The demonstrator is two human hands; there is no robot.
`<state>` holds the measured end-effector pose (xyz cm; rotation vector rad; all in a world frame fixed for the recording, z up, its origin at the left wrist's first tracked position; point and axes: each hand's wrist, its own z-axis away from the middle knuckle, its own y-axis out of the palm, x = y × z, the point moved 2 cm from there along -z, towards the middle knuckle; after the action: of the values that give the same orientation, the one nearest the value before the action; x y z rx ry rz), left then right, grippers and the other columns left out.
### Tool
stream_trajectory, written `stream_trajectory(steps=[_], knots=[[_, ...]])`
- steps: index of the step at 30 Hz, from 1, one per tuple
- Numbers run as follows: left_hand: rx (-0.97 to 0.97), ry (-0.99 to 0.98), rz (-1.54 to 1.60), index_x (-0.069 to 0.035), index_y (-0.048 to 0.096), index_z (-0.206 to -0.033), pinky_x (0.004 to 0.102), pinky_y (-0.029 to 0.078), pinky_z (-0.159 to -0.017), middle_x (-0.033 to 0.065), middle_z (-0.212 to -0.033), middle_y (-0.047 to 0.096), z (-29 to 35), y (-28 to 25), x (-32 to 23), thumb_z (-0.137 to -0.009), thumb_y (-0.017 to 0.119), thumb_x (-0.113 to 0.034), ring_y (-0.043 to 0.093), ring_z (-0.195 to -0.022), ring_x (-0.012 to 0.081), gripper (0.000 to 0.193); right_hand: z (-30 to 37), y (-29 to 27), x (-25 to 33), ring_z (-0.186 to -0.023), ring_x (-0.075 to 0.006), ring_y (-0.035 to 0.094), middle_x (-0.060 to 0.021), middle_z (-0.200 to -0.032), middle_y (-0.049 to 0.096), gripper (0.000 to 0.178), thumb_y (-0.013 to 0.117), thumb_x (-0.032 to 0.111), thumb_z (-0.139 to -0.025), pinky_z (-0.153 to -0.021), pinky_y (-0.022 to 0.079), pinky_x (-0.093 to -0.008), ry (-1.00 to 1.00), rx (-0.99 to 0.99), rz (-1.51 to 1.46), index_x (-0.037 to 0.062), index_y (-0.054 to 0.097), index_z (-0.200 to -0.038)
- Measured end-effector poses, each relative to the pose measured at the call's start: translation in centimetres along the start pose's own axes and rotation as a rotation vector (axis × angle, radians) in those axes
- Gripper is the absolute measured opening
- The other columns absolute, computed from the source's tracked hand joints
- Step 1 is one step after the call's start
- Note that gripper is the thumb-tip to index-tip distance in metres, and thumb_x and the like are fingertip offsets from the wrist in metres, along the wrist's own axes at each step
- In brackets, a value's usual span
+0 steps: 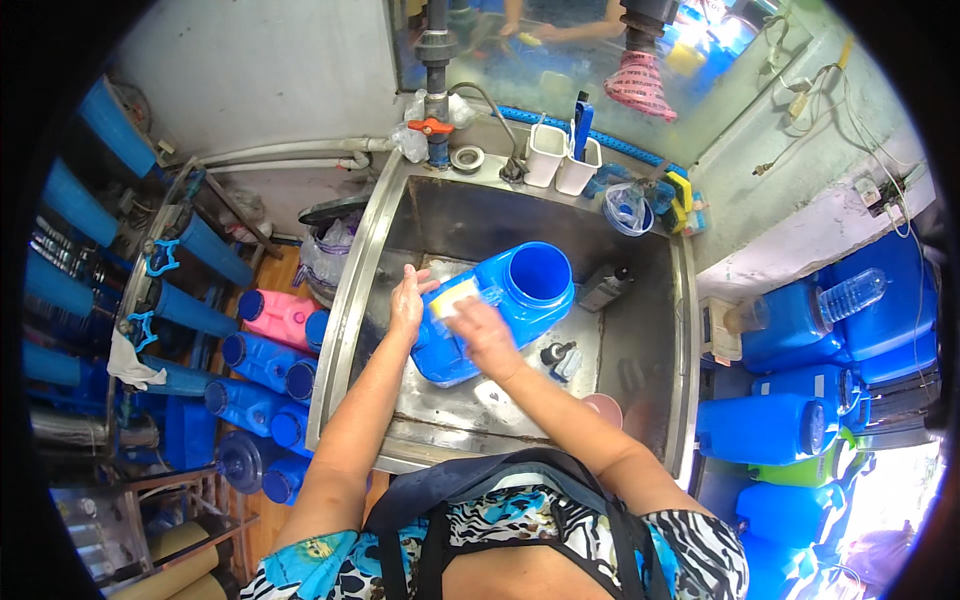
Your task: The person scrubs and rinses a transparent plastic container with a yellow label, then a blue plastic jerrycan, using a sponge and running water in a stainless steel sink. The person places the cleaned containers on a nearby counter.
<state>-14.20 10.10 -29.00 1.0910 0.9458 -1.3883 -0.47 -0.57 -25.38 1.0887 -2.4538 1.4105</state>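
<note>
Now the blue jug (500, 310) lies on its side in the steel sink (640, 350), wide mouth facing away from the person. Left hand (407, 300), fingers spread flat, braces the jug's near-left side. Right hand (483, 335) presses a yellow sponge (452, 296) onto the jug's top face, fingers closed over it. White cups (560, 160) stand on the sink's back rim, and more blue jugs (265, 385) are stacked at left.

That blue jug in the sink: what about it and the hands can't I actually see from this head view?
- Blue jug: its underside and far side, hidden by its own body.
- Yellow pad: mostly covered by the right hand; its kind is unclear.
- Left hand: palm hidden, pressed against the jug.
- Sink floor: small items too small to identify.
</note>
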Motion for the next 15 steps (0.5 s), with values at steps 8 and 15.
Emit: stream_trajectory(steps=[8, 15], knots=[[-0.001, -0.105, 0.278, 0.005, 0.048, -0.127, 0.0396, 0.042, -0.098, 0.026, -0.108, 0.064, -0.3, -0.2, 0.3, -0.094, 0.021, -0.067, 0.059, -0.107, 0.0301, 0.084, -0.5, 2.2, 2.3, -0.108, -0.037, 0.054, -0.0168, -0.112, 0.056, 0.039, 0.061, 0.002, -0.064, -0.091, 0.045, -0.0441, -0.158, 0.074, 0.038, 0.0033, 0.064, -0.103], [-0.071, 0.017, -0.132, 0.008, 0.057, -0.118, 0.0354, 0.042, -0.094, 0.0228, -0.099, 0.068, -0.1, 0.8, 0.3, -0.095, 0.022, -0.065, 0.064, -0.098, 0.0262, 0.083, -0.8, -2.3, -2.8, -0.105, -0.0377, 0.055, -0.0174, -0.106, 0.059, 0.032, 0.059, -0.001, -0.065, -0.089, 0.046, -0.0447, 0.012, -0.046, 0.152, 0.0031, 0.065, -0.096]])
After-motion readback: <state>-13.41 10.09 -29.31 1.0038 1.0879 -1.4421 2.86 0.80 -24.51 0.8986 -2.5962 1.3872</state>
